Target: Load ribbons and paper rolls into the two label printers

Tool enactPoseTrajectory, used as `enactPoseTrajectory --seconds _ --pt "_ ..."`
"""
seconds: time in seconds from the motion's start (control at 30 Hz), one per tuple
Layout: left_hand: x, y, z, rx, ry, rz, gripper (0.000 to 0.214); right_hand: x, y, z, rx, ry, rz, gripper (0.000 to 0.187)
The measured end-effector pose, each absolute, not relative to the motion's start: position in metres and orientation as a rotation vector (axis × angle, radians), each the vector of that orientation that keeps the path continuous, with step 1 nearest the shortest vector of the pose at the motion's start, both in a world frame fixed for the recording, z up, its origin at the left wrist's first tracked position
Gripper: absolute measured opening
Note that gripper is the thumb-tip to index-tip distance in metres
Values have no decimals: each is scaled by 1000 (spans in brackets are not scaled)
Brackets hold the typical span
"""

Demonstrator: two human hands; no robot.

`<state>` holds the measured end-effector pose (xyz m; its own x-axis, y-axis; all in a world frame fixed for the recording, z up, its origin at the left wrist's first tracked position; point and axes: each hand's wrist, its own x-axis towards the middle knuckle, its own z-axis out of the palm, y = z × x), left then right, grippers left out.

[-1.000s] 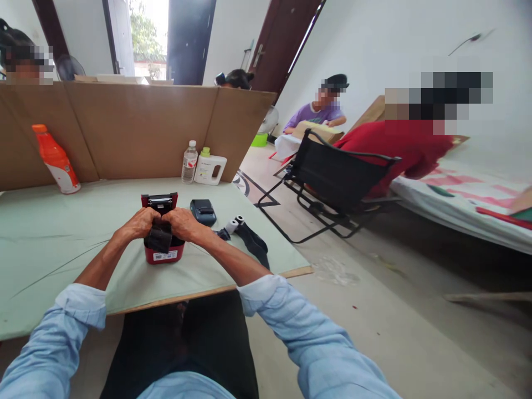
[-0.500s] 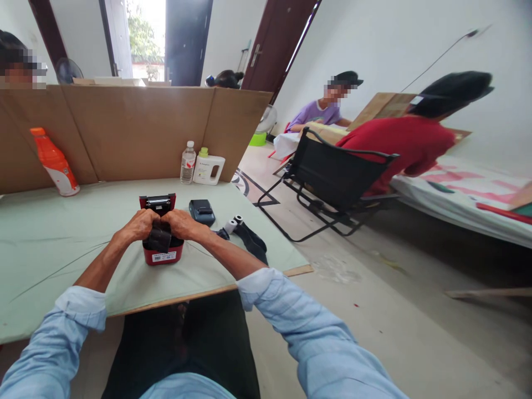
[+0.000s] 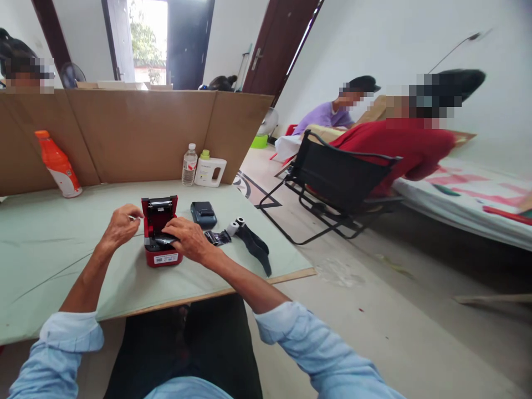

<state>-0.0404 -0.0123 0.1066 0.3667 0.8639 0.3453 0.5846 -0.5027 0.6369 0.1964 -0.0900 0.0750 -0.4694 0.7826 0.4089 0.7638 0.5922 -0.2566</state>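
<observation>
A small red printer [image 3: 160, 256] stands on the pale green table [image 3: 50, 260] with its lid up. My right hand [image 3: 188, 239] lies over the printer's open bay, fingers curled on a dark roll [image 3: 160, 240] sitting in it. Just left of the printer, my left hand [image 3: 119, 226] hovers with its fingertips pinched on something small that I cannot make out. Right of the printer lie a dark blue device [image 3: 203, 213], a white paper roll [image 3: 231, 227] and a black strip [image 3: 256, 248].
A cardboard screen [image 3: 145, 133] walls the table's far side. Before it stand an orange bottle [image 3: 58, 164], a water bottle [image 3: 189, 163] and a white jug [image 3: 210, 169]. To the right, a person in red sits in a black folding chair [image 3: 336, 177].
Both hands were gripping the dark roll above the printer. My left hand has let go and moved left; my right hand has lowered the roll into the printer.
</observation>
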Motion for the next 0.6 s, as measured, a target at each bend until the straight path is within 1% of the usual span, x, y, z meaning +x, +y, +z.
enactPoseTrajectory --seconds 0.03,0.1,0.17,0.2,0.27,0.37,0.53,0.6 --pt "-43 -7 107 2180 1324 1037 33 196 -96 68 -1192 -2313 4 35" --pt "-42 7 108 2098 1334 1121 54 193 -108 55 -1142 -2272 -84 36" --pt "-37 18 108 2042 1229 1048 73 189 -117 45 -1127 -2235 -149 35" --pt "-34 20 108 2029 1178 995 77 188 -121 41 -1126 -2222 -169 34" --pt "-32 17 106 2056 1108 916 77 185 -126 34 -1123 -2204 -197 33" --pt "-39 -5 100 2183 1024 898 75 185 -130 25 -1105 -2185 -225 31" --pt "-59 -48 79 2365 864 832 95 186 -134 15 -1028 -2143 -234 30" --pt "-62 -56 67 2447 867 833 96 187 -134 14 -989 -2136 -241 30"
